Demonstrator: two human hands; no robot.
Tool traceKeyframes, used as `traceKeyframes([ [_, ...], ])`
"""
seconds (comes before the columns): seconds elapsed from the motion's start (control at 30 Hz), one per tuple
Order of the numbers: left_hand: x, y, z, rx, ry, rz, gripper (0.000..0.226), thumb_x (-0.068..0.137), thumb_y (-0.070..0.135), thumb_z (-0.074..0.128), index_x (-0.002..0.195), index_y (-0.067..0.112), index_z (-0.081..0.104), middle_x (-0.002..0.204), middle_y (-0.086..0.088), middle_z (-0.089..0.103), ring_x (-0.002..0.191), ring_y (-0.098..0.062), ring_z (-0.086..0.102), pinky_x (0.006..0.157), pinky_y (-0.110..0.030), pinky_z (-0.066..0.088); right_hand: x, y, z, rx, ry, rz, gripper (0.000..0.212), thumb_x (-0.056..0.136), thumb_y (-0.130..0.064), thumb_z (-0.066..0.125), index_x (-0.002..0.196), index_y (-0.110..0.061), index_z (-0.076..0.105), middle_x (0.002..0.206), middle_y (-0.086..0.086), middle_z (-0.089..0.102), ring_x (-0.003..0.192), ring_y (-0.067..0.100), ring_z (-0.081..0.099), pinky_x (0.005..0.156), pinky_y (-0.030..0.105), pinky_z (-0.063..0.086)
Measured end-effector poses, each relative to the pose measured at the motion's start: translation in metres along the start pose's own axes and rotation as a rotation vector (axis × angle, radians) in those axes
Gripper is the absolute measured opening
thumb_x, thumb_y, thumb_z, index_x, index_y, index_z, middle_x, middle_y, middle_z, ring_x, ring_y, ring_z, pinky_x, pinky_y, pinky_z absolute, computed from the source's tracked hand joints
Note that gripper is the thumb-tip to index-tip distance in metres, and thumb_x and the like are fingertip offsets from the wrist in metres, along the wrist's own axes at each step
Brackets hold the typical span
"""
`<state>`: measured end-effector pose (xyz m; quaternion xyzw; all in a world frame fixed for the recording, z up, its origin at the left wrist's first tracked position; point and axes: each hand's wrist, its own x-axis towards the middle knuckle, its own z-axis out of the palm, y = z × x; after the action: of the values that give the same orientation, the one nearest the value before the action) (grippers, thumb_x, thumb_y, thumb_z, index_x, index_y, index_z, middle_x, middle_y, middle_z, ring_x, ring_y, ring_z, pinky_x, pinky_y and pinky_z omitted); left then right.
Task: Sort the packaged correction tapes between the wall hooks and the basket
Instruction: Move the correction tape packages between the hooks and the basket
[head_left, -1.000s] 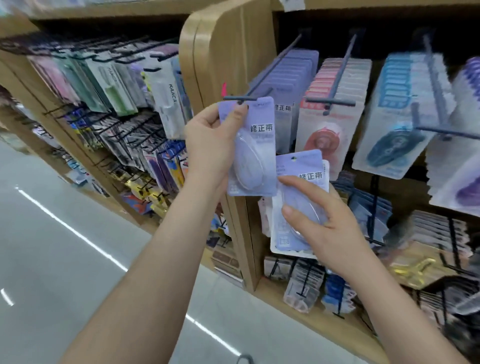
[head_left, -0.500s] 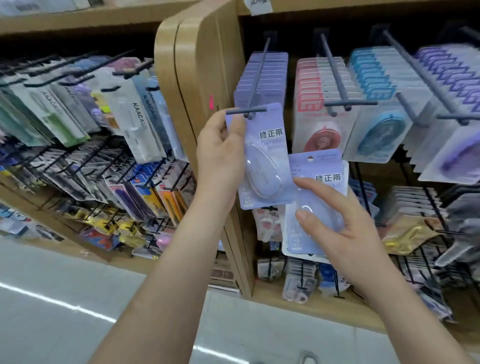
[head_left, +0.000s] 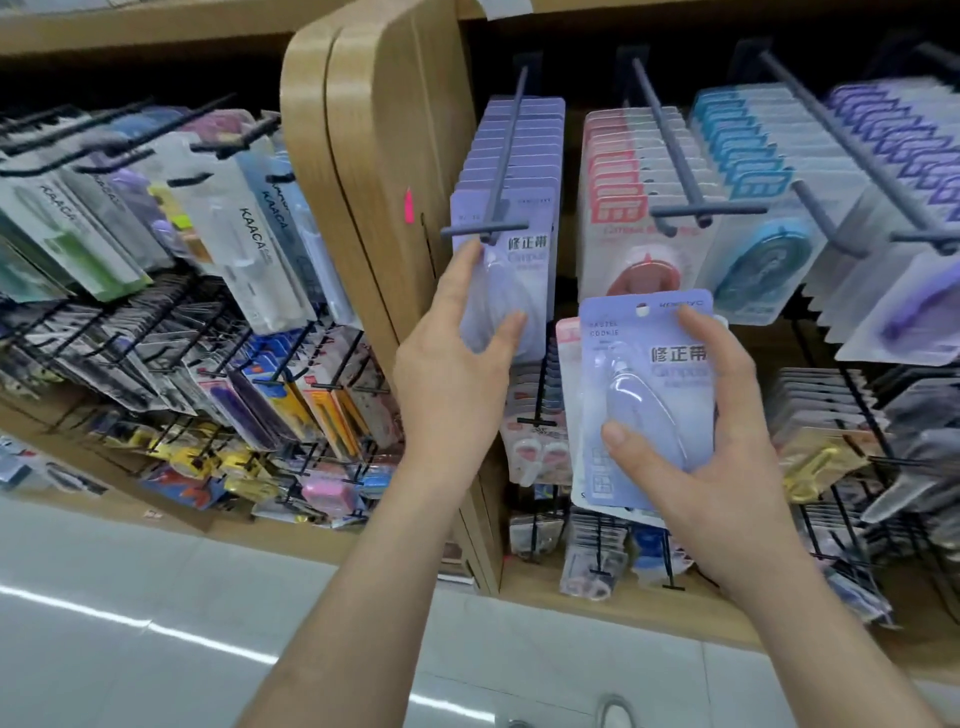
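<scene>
Midway through, by the look of it. Pinching the front lilac correction tape pack (head_left: 524, 270) lightly with the left grip (head_left: 462, 332), thumb on the blister and fingers along the left edge. Hanging already on the grey wall hook (head_left: 506, 156), behind the crossbar, at the head of a full lilac row. Clamping a second lilac correction tape pack (head_left: 644, 384) in the right grip (head_left: 717, 441), lower and to the right, thumb over the clear blister, fingers curled round the back, clear of every hook. Likely bound for the same hook, going by colour. Just behind, a pink-edged card (head_left: 565, 338); cannot tell whether held or hanging. No sure sight of the basket, so no judging the remainder.

Reads 修正带 on both lilac packs. In small capitals at the held pack's upper left: PASTEL COOKIE. Under the big characters, something like "Campus", blurred. Along the top edge, a brand line too soft to read. To the right, on neighbouring hooks, pink packs (head_left: 618, 208), blue packs (head_left: 748, 176) and purple packs (head_left: 893, 135), lettering unreadable. In the left bay, KAACA down several pale hanging packs (head_left: 249, 244).
</scene>
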<state>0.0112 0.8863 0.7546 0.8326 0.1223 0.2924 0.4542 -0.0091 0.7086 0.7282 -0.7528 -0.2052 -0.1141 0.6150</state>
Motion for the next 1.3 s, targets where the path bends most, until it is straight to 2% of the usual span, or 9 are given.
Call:
traceKeyframes([
  [0.1,0.003,-0.003,0.003,0.183,-0.067,0.006,0.068,0.092,0.037,0.065,0.148,0.047,0.028,0.110,0.001,0.069,0.098,-0.023,0.065,0.084,-0.043,0.053,0.003,0.000,0.005,0.120,-0.006,0.051,0.080,0.076,-0.021,0.074,0.140,-0.041,0.031,0.132,-0.043,0.042,0.128,-0.010,0.045,0.100,0.009,0.040],
  [0.2,-0.010,-0.010,-0.004,0.253,-0.057,0.070,0.057,0.095,0.037,0.060,0.146,0.041,0.035,0.111,0.007,0.062,0.101,-0.014,0.061,0.083,-0.036,0.050,0.005,0.001,0.009,0.226,-0.046,0.124,0.094,0.074,-0.023,0.078,0.147,-0.045,0.023,0.137,-0.025,0.053,0.125,0.005,0.056,0.102,0.034,0.051],
  [0.3,-0.034,-0.006,-0.008,-0.017,-0.055,0.087,0.024,0.093,0.040,0.060,0.117,0.037,0.062,0.108,0.008,0.058,0.098,-0.006,0.059,0.084,-0.025,0.050,0.007,0.001,0.012,0.265,-0.088,0.164,0.106,0.071,-0.026,0.084,0.151,-0.045,0.018,0.142,-0.013,0.054,0.128,0.013,0.056,0.103,0.049,0.050],
  [0.43,-0.045,0.007,-0.001,-0.388,-0.307,-0.280,0.031,0.076,0.054,0.070,0.098,0.033,0.071,0.101,-0.001,0.071,0.094,-0.022,0.066,0.082,-0.041,0.057,0.005,0.003,0.017,0.321,-0.179,0.182,0.103,0.072,-0.015,0.085,0.152,-0.034,0.025,0.139,-0.013,0.056,0.124,0.012,0.059,0.096,0.033,0.055],
  [0.67,-0.048,0.015,0.006,-0.695,-0.093,-0.415,0.009,0.092,0.016,0.067,0.098,0.012,0.072,0.091,-0.007,0.075,0.081,-0.017,0.069,0.072,-0.037,0.058,-0.001,0.004,0.032,0.507,-0.130,0.253,0.059,0.097,-0.029,0.054,0.151,-0.032,0.029,0.140,-0.027,0.053,0.129,-0.004,0.051,0.093,0.010,0.045],
  [0.83,-0.044,0.009,0.007,-0.765,0.036,-0.456,0.022,0.091,0.012,0.067,0.112,0.008,0.068,0.098,-0.009,0.076,0.087,-0.023,0.072,0.074,-0.038,0.059,-0.002,0.006,0.031,0.497,-0.237,0.257,0.076,0.086,-0.016,0.069,0.150,-0.033,0.032,0.141,-0.013,0.056,0.128,0.010,0.056,0.096,0.025,0.051],
  [1.0,-0.034,0.006,0.001,-0.751,0.003,-0.525,0.016,0.096,0.011,0.058,0.111,0.008,0.064,0.085,0.002,0.076,0.078,-0.013,0.071,0.071,-0.032,0.058,-0.004,0.008,0.024,0.372,-0.285,0.258,0.108,0.072,0.000,0.081,0.150,-0.045,0.021,0.141,-0.030,0.049,0.131,0.000,0.050,0.095,0.017,0.049],
  [1.1,-0.028,0.001,-0.008,-0.701,-0.112,-0.491,0.018,0.097,0.009,0.055,0.109,0.012,0.068,0.099,-0.002,0.076,0.097,-0.022,0.071,0.094,-0.046,0.055,-0.002,0.010,0.015,0.263,-0.295,0.257,0.101,0.082,-0.003,0.077,0.151,-0.047,0.018,0.140,-0.040,0.043,0.131,-0.009,0.044,0.098,0.010,0.043],
  [1.3,-0.022,0.003,-0.019,-0.745,-0.159,-0.373,0.020,0.099,0.013,0.053,0.113,0.014,0.067,0.103,-0.002,0.076,0.100,-0.022,0.071,0.090,-0.041,0.057,0.000,0.011,0.018,0.352,-0.330,0.305,0.071,0.088,0.004,0.065,0.147,-0.026,0.038,0.134,-0.016,0.059,0.124,0.007,0.058,0.095,0.029,0.053],
])
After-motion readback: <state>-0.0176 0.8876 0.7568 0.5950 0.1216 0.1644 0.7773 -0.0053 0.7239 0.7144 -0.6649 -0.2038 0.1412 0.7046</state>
